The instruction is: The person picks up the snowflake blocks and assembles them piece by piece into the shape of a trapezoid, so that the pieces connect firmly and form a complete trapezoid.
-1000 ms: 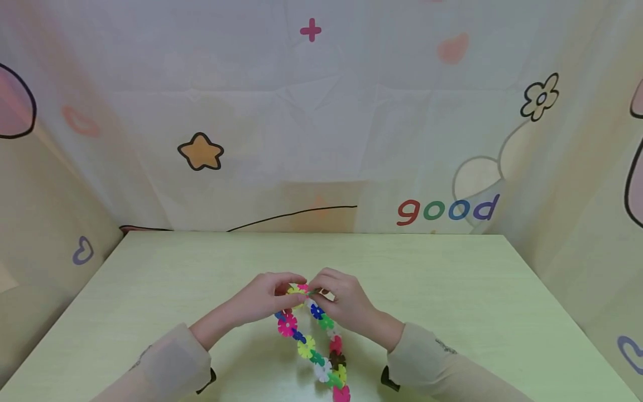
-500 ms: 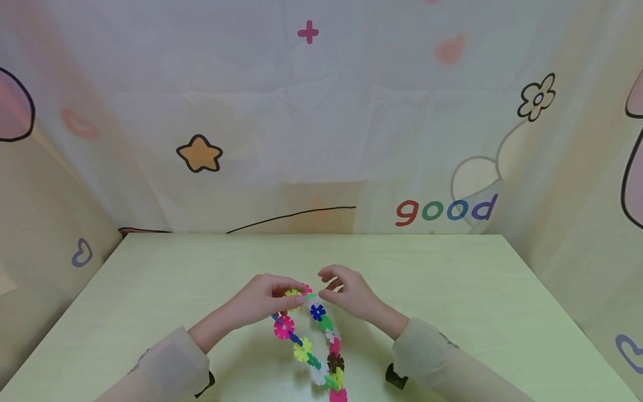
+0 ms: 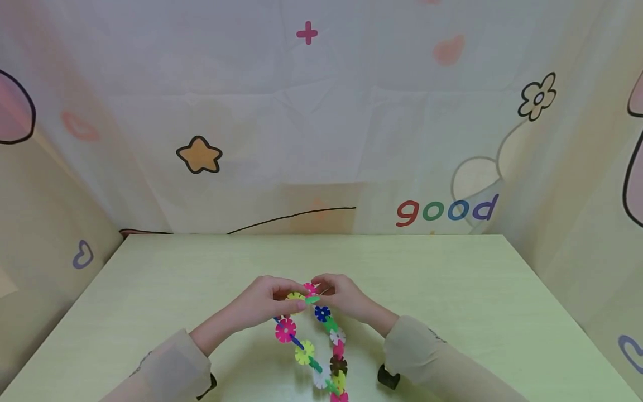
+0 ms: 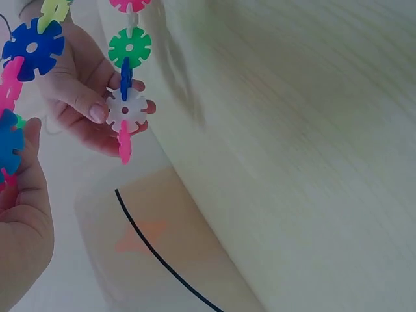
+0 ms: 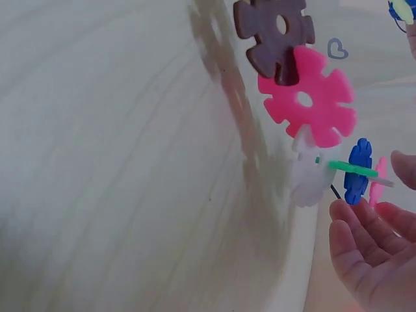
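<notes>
A chain of colourful notched plastic snowflake discs (image 3: 304, 353) hangs between both hands in a long loop over the table. My left hand (image 3: 266, 298) pinches one end, where yellow, pink and green discs (image 3: 312, 300) show at the fingertips. In the left wrist view, a blue disc (image 4: 10, 143) sits against that hand's thumb. My right hand (image 3: 346, 296) holds the other end, its thumb and fingers around a white disc (image 4: 125, 109); a pink disc (image 4: 125, 146) is joined below it. In the right wrist view, a blue disc (image 5: 359, 170) stands edge-on above the fingertips. Part of the grip is hidden.
The pale wooden table (image 3: 150, 290) extends beyond both hands. A printed cloth (image 3: 321, 139) with a star, a flower and the word "good" encloses it at the back and sides. Dark bands (image 3: 388, 377) show below the sleeves.
My right hand first came off the green disc at the left fingertips and drew right, then returned left to the chain's white end. My left hand has stayed nearly still.
</notes>
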The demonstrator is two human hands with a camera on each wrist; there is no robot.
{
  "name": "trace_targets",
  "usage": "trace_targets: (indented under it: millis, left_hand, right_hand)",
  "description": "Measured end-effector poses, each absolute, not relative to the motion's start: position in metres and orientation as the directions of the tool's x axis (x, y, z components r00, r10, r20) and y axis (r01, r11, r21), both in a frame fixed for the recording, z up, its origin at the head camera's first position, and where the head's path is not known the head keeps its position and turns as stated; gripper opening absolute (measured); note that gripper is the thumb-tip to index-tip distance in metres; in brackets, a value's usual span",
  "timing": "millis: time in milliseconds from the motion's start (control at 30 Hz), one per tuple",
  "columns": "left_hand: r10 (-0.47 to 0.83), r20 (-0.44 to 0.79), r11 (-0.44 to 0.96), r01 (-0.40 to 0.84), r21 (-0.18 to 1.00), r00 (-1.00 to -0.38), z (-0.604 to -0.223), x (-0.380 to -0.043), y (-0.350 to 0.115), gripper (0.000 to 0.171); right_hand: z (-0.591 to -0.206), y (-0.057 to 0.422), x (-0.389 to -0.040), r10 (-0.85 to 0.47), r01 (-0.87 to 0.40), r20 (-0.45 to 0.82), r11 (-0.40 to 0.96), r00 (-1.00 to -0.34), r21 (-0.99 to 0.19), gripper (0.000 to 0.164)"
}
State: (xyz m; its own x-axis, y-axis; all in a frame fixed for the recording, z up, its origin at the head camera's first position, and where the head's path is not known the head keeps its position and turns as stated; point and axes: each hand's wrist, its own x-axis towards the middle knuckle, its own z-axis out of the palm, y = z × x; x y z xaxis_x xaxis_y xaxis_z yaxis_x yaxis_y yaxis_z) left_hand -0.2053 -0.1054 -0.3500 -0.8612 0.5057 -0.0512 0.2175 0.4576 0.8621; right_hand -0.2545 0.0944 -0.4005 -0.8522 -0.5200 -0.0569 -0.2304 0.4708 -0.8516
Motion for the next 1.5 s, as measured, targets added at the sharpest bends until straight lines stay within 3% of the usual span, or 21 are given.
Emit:
trace_targets:
  millis: [667, 1067, 1500]
  left_hand:
    - [0.445, -0.079, 0.402, 0.120, 0.908, -0.892, -0.363, -0.207, -0.121, 0.035]
    - [0.432, -0.088, 0.365, 0.085, 0.927, -0.898, -0.369, -0.210, -0.125, 0.032]
    - [0.425, -0.080, 0.389, 0.101, 0.916, -0.902, -0.368, -0.210, -0.124, 0.026]
  right_hand:
    - [-0.383, 0.101, -0.247, -0.425, -0.180, -0.010, 0.405, -0.905, -0.896, 0.035]
    - [-0.366, 0.104, -0.232, -0.513, -0.266, 0.067, 0.326, -0.856, -0.907, 0.038]
    - [-0.363, 0.098, -0.227, -0.523, -0.295, 0.095, 0.313, -0.847, -0.903, 0.031]
